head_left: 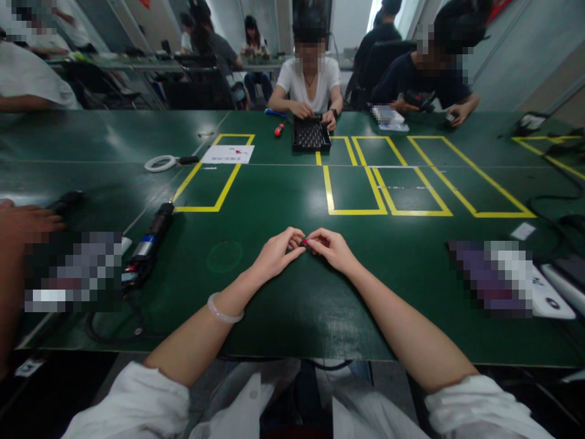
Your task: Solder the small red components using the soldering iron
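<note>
My left hand (280,251) and my right hand (333,249) meet above the middle of the green table. Pinched between their fingertips is a small red and black piece (304,242), mostly covered by the fingers, so its kind does not show. The right thumb and index finger close on it from the right. From the left, my other thumb and curled fingers meet it. A pale bangle circles my left wrist.
An electric screwdriver (148,247) with a cord lies left of my arms. Yellow tape rectangles (359,212) mark the green table (274,195). Across from me, a person handles a black tray (311,146). A red-handled tool (279,130) and a paper sheet (228,154) lie nearby.
</note>
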`<state>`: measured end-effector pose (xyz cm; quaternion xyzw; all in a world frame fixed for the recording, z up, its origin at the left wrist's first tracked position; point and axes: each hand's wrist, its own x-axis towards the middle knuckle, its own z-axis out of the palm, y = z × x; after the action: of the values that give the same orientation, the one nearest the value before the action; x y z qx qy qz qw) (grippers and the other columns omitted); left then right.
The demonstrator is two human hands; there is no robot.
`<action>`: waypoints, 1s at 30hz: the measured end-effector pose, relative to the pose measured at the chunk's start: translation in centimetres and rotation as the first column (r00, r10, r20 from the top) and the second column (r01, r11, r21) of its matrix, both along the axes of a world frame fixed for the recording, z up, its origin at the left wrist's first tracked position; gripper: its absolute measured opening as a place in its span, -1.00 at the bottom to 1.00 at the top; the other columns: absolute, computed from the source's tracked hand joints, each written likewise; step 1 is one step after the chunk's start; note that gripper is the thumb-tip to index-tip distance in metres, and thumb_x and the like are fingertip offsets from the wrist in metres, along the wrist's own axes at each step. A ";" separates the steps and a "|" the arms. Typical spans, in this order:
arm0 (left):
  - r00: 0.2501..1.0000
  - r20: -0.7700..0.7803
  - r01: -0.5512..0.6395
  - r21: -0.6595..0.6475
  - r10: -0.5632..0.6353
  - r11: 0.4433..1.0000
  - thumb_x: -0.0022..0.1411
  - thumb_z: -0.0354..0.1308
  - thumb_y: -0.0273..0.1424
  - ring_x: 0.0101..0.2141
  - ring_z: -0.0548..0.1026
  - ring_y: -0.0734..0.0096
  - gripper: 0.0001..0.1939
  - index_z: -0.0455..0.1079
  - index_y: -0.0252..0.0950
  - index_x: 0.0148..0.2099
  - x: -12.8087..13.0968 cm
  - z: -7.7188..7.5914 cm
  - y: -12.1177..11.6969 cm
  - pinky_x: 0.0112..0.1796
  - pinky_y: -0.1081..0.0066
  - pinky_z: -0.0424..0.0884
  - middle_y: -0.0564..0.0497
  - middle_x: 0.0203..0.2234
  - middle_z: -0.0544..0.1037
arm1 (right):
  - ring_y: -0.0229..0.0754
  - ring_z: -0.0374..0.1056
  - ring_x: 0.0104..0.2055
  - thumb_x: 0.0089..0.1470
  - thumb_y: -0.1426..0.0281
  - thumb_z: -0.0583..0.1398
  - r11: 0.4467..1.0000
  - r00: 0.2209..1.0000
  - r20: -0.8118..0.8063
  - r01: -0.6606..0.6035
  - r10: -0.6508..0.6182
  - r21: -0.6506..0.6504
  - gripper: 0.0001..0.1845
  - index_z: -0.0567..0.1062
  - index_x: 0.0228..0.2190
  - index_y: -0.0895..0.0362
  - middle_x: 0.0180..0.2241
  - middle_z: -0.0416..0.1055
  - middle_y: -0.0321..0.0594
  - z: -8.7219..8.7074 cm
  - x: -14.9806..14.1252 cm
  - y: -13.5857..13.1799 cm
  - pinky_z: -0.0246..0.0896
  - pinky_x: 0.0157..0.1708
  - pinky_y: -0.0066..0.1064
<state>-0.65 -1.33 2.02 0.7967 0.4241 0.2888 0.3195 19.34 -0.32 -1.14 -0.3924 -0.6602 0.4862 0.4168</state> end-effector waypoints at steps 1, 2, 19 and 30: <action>1.000 -0.010 0.001 0.018 0.000 1.000 0.27 0.11 -0.28 -0.25 0.48 0.40 -0.72 0.28 -0.25 -0.01 0.0 -0.1 0.0 -0.19 0.37 0.42 -0.02 -0.22 0.50 | -0.30 0.33 -0.47 0.11 0.15 0.22 1.000 1.000 -0.006 -0.004 0.004 -0.015 -0.68 0.48 -0.32 0.18 -0.44 0.46 -0.24 0.0 0.0 0.0 0.24 -0.43 -0.46; 1.000 -0.024 0.001 0.036 -0.001 0.999 0.26 0.11 -0.29 -0.25 0.48 0.40 -0.73 0.28 -0.24 -0.01 0.0 -0.1 -0.1 -0.18 0.37 0.42 -0.01 -0.22 0.50 | -0.31 0.33 -0.49 0.11 0.14 0.21 0.999 1.000 -0.013 -0.010 0.010 -0.031 -0.68 0.47 -0.34 0.18 -0.45 0.46 -0.24 0.0 0.0 0.0 0.24 -0.44 -0.46; 0.996 -0.075 -0.045 0.076 0.051 0.996 0.33 0.02 -0.22 -0.23 0.52 0.36 -0.76 0.34 -0.23 -0.08 -0.2 0.4 -0.1 -0.16 0.36 0.41 -0.01 -0.25 0.54 | -0.34 0.23 -0.47 0.00 0.25 0.30 0.999 1.000 -0.010 0.008 -0.008 0.046 -0.66 0.39 -0.20 0.12 -0.32 0.41 -0.27 -0.1 -0.2 -0.1 0.18 -0.47 -0.49; 0.981 -0.185 -0.034 0.119 0.056 0.992 0.33 -0.01 -0.18 -0.13 0.49 0.29 -0.65 0.29 -0.24 0.05 -1.0 1.7 -0.1 -0.07 0.29 0.37 -0.06 -0.16 0.51 | -0.33 0.19 -0.52 0.03 0.27 0.26 0.997 0.997 0.064 0.040 -0.044 0.065 -0.77 0.43 -0.29 0.13 -0.46 0.37 -0.32 0.4 -0.2 -0.2 0.11 -0.50 -0.48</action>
<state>-1.66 -1.47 3.75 0.8277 0.4528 0.2434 0.2248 19.14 -0.51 -0.70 -0.4085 -0.6803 0.4431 0.4172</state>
